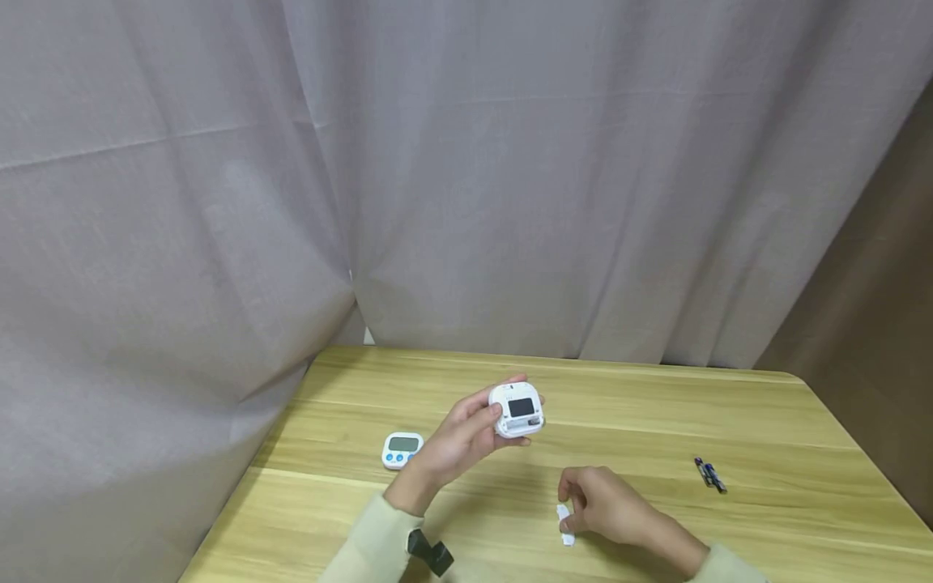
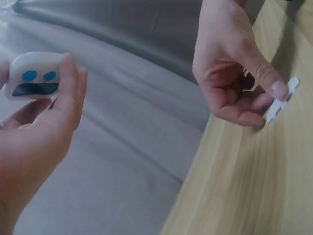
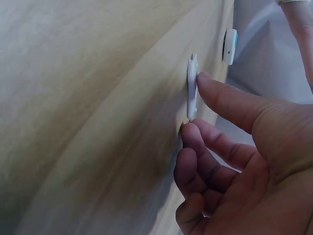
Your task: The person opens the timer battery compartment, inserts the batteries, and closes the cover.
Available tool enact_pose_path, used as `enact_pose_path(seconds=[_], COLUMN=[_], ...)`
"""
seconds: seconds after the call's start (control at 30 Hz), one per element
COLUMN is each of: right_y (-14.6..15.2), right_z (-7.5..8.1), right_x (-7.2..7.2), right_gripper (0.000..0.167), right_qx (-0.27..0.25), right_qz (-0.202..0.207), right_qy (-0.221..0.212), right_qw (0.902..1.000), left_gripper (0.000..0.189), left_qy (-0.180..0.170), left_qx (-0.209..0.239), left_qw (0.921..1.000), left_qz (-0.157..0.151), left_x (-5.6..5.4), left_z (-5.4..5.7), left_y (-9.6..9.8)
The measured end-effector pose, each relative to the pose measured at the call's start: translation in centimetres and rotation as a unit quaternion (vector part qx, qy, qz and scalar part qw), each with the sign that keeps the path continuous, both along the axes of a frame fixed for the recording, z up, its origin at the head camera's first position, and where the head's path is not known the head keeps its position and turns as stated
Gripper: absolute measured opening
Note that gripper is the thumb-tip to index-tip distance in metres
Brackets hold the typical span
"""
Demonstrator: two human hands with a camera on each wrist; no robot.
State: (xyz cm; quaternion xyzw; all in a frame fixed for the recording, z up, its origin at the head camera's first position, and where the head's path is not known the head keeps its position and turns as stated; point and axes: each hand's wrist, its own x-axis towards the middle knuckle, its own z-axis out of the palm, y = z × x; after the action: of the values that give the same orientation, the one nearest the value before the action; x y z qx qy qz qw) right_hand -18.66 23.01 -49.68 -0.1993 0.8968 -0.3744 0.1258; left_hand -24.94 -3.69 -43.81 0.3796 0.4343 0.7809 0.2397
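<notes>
Right hand (image 1: 607, 504) with one pinched cover (image 1: 567, 539), left hand (image 1: 464, 438) around one of two timers (image 1: 521, 410); two batteries (image 1: 717, 478)

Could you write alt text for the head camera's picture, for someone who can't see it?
A person's left hand's grip holds a white digital timer, battery compartment open, above a wood-grain table; the right hand's grip touches a white battery cover. A second timer lies left, two batteries right.

The person's left forearm, in a pale cream fabric sleeve (image 1: 375, 541), reaches forward, its bare left hand (image 1: 469, 433) raised with thumb and fingers bent in a grip. The bare right hand (image 1: 611, 504) hangs lower and nearer, palm turned inward, fingers curled, thumb stretched out towards the left.
</notes>
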Motion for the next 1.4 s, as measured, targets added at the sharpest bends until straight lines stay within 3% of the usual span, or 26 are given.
enact_pose_path(seconds=[0.17, 0.47, 0.77, 0.97, 1.13, 1.4], right_y=[0.3, 5.6, 13.1, 15.7, 16.2, 16.7], right_z=[0.4, 2.0, 3.6, 3.3, 2.4, 1.7], right_x=[0.0, -1.1, -2.2, -2.6, -2.7, -3.3], right_gripper=[0.033, 0.031, 0.031, 0.038, 0.023, 0.018], right_qx=[0.015, 0.073, 0.21, 0.265, 0.266, 0.288], right_qz=[-0.011, -0.073, -0.153, -0.18, -0.174, -0.166], right_qy=[0.016, 0.073, 0.116, 0.125, 0.102, 0.093], right_qw=[0.9997, 0.9919, 0.9587, 0.9391, 0.9427, 0.9386], left_gripper=[0.055, 0.051, 0.049, 0.046, 0.045, 0.046], left_qy=[-0.022, -0.06, -0.073, -0.061, -0.069, -0.058], left_qx=[-0.001, -0.068, -0.1, -0.142, -0.136, -0.133], left_qw=[0.9997, 0.9952, 0.9864, 0.9739, 0.9695, 0.9681], left_qz=[-0.015, 0.036, 0.107, 0.166, 0.191, 0.204], left_x=[-0.1, -0.1, 0.5, 0.9, 0.9, 0.9], left_z=[-0.2, 0.1, 1.2, 1.8, 1.7, 2.1], left_y=[-0.3, -0.1, 0.0, -0.1, 0.0, -0.2])
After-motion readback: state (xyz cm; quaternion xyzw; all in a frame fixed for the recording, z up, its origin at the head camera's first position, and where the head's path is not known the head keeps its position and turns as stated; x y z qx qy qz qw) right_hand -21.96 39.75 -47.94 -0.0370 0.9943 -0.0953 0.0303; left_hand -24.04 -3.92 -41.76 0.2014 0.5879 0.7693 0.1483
